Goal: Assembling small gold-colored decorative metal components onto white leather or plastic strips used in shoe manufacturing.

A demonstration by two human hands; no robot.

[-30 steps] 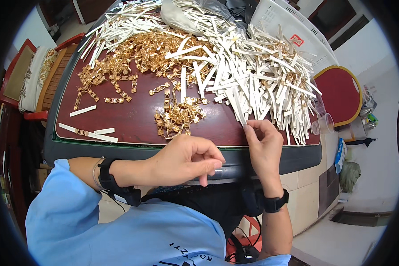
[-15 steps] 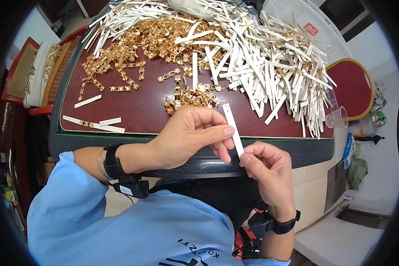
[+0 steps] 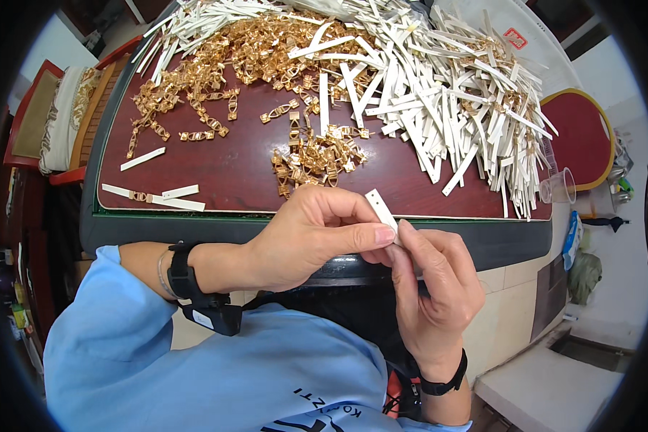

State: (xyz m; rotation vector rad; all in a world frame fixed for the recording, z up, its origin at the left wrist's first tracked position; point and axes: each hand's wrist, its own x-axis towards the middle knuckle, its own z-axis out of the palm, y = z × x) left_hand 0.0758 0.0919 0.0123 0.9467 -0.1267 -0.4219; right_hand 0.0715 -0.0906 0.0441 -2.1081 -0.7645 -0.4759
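A narrow white strip [image 3: 379,207] with small holes at its upper end sits between my hands, over the table's front edge. My left hand [image 3: 324,229] pinches it between thumb and fingers. Close against the left thumb, my right hand [image 3: 438,284] is closed at the strip's lower part, which the fingers hide. Just beyond my hands lies a small heap of gold metal clasps [image 3: 322,157]. To the left on the table, two white strips [image 3: 180,204] lie near a strip with a gold clasp [image 3: 141,196] on it.
A large pile of gold clasps [image 3: 266,54] spreads across the back of the dark red table [image 3: 223,173]. White strips [image 3: 439,101] are heaped at the right. A clear plastic cup [image 3: 558,187] is by the right edge; a wooden chair [image 3: 72,129] stands left.
My right hand has moved up along the strip to meet the left thumb, covering the strip's lower part. My left hand has shifted slightly right and nearer.
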